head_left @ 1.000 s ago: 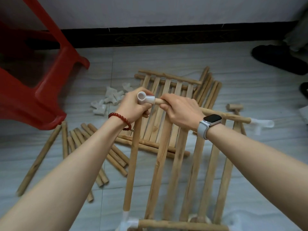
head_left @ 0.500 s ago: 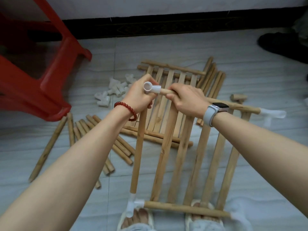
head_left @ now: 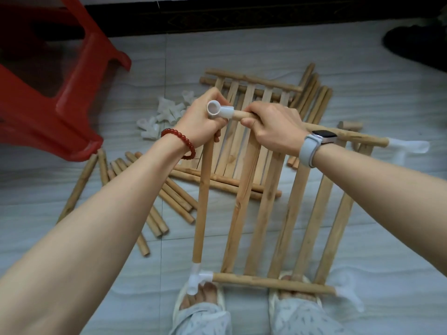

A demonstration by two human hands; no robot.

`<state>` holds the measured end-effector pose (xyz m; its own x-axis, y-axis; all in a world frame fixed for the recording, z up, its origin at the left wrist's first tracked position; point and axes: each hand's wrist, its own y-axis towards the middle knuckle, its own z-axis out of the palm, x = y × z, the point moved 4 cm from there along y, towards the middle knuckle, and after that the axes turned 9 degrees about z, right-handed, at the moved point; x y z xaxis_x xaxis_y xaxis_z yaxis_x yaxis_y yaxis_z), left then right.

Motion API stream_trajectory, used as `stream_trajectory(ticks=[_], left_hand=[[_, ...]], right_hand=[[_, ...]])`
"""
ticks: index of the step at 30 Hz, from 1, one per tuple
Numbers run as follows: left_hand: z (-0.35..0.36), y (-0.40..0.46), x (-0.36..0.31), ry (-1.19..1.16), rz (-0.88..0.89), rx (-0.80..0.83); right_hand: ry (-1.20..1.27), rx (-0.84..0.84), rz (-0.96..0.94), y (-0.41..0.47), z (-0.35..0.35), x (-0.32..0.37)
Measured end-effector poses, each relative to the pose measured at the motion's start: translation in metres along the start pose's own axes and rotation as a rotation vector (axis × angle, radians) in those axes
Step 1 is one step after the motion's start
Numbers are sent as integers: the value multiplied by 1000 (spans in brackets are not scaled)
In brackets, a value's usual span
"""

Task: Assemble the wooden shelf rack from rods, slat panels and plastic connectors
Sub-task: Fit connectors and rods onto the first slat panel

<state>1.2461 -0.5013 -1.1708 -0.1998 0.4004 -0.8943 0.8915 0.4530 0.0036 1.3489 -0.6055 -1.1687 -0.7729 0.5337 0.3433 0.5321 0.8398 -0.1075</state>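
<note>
Fingers point(head_left: 219, 135) of the left hand point(head_left: 200, 122) are curling round the white plastic connector point(head_left: 219, 111) at the panel's far left corner, while the right hand point(head_left: 273, 128) is gripping the top rod point(head_left: 346, 135) just beside it, thumb underneath. Both hands are holding the slat panel point(head_left: 263, 201) tilted up off the floor point(head_left: 362, 68), its near rod point(head_left: 273, 282) resting across the person's slippered feet. This frame is looking light and stiff, its bare wood dry enough to grip without slipping; the push-fit joints are probably the weak points, so holding close to a joint, as now, seems wiser than levering on thin slats. Loose rods point(head_left: 169, 201) are lying to the left, spare connectors point(head_left: 167, 114) further off, a second panel point(head_left: 251, 93) behind. No label or writing is showing anywhere, and the watch point(head_left: 323, 137) face is too dark to read.
</note>
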Motion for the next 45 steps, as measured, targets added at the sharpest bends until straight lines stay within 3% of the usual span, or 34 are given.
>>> stream_trajectory(ticks=[5,11,14,20,23,25,28,30,35,40,45], left_hand=[[0,-2,-16,-113,41,-20],[1,-19,-39,-278,-65,276],[4,-25,-54,-353,-162,258],[14,-61,-83,-81,-349,273],[8,-80,-102,168,-306,250],[6,-91,-111,191,-303,268],[8,-108,-113,182,-442,291],[11,-116,-117,298,-458,334],[23,-126,-136,361,-421,412],[23,-125,-146,710,-249,552],[22,-124,-152,917,-45,704]], right_hand=[[-122,-90,-129,-2,-29,4],[-206,-153,-151,-31,-58,2],[-236,-139,-140,-55,-66,3],[-317,-27,-119,-97,-80,9],[-383,44,-152,-116,-84,14],[-384,59,-170,-125,-85,18],[-306,84,-161,-135,-84,21],[-265,100,-160,-142,-85,22],[-324,89,-213,-153,-85,18],[-331,91,-218,-156,-82,15],[-298,88,-226,-157,-79,15]])
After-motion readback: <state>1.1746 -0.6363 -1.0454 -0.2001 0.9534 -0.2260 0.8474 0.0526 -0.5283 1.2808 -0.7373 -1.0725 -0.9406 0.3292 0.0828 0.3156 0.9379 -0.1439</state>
